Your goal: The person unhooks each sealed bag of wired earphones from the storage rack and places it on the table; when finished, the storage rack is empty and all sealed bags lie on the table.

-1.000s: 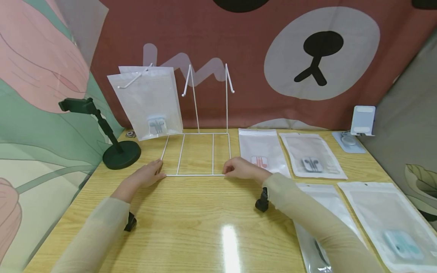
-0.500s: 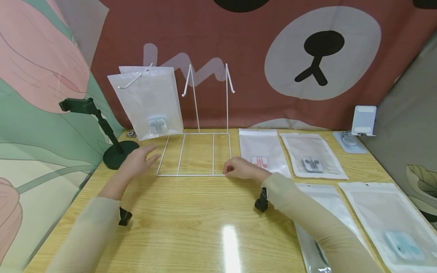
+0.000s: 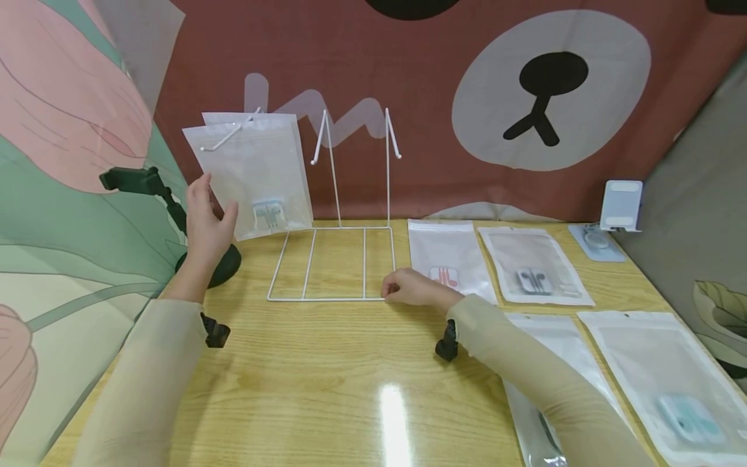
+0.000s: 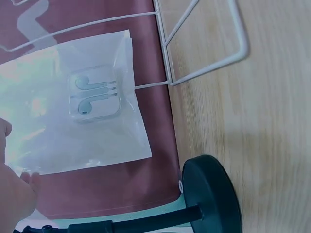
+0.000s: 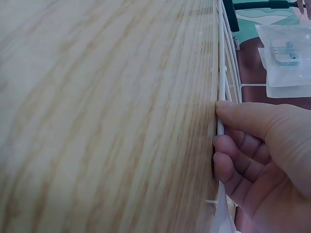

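A white wire display rack [image 3: 327, 299] with upright hooks stands on the wooden table. My right hand [image 3: 411, 287] pinches its front rail near the right corner; the right wrist view shows thumb and fingertips around the rail [image 5: 222, 73]. From the rack's left hook hang white zip bags [image 3: 262, 165], one overlapping the other. In the front one lies a clear case of wired earphones [image 4: 95, 94]. My left hand [image 3: 205, 227] is raised at this bag's lower left edge, thumb and fingers spread apart and nothing held. The middle and right hooks carry no bags.
Behind my left hand stands a black phone stand [image 3: 224, 266]. To the right lie flat zip bags: one with red earphones [image 3: 446, 250], one with dark earphones [image 3: 533, 259], and two nearer ones [image 3: 636, 350]. A pale phone holder [image 3: 621, 204] stands at the back right.
My left hand has let go of the rack's front left corner and moved up and left to the hanging bags. My right hand has stayed on the front rail.
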The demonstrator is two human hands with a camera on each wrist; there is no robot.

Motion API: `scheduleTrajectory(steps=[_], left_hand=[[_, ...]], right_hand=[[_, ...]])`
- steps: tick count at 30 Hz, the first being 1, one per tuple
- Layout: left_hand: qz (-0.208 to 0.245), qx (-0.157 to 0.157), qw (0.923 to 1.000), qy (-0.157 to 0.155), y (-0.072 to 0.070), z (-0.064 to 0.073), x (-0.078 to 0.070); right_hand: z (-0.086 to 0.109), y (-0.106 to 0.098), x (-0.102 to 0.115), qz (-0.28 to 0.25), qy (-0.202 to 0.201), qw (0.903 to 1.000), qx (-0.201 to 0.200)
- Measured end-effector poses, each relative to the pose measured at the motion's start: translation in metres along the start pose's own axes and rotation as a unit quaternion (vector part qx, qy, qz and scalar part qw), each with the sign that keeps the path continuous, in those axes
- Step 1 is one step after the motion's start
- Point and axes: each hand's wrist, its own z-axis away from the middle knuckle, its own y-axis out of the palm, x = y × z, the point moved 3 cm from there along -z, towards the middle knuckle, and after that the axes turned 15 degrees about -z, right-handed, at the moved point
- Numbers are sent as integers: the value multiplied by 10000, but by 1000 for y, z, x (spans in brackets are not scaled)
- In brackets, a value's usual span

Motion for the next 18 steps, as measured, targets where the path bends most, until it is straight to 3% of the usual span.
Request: scheduleTrajectory(steps=[4,10,14,18], left_hand=[[307,122,9967,-738,5,-8,4],[947,628,9767,-1819,13,-15,13],[1361,667,9629,-2234,16,-17,17],[1583,562,9569,-2370,20,-16,19]], right_hand=[[0,1,-1,-67,72,9999,28],[-1,1,-2,-97,72,9999,45],[-1,0,-2,-158,73,9998,43],[-1,0,-3,-134,88,9999,21]])
